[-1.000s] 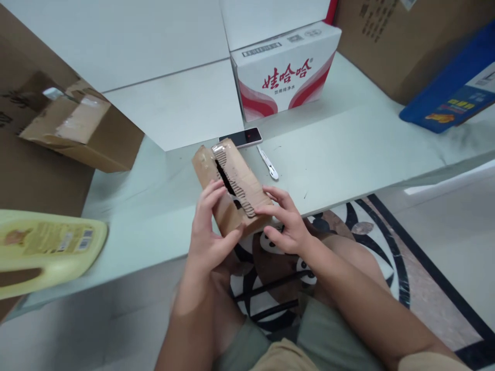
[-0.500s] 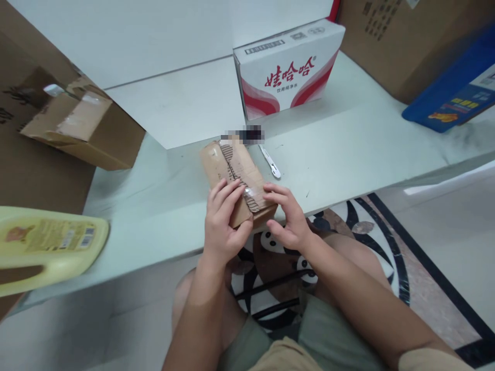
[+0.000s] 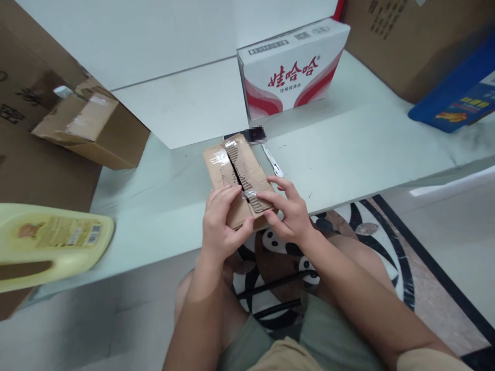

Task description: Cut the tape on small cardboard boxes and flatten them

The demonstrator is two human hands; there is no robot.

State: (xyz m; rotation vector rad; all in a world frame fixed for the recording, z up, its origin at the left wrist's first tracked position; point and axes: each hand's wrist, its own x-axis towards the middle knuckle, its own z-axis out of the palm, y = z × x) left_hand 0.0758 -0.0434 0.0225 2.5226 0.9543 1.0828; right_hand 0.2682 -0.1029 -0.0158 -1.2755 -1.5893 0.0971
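A small brown cardboard box [image 3: 232, 170] rests on the near edge of the pale table [image 3: 348, 154], its top torn along a jagged corrugated seam with a dark slit showing. My left hand [image 3: 220, 226] grips its near left corner, fingers laid over the top. My right hand [image 3: 288, 211] holds the near right end, fingertips on a bit of clear tape at the seam. Both hands are closed on the box.
Behind the box lie a phone [image 3: 251, 135] and a white utility knife [image 3: 273, 161]. A white-and-red carton [image 3: 294, 67] stands further back. An open brown box [image 3: 93, 126] sits left, a yellow jug [image 3: 50, 242] near left, a blue box [image 3: 460, 87] right.
The box, earlier tilted up with its torn gap wide, has been lowered flat onto the table edge. My fingers have moved onto the seam and tape.
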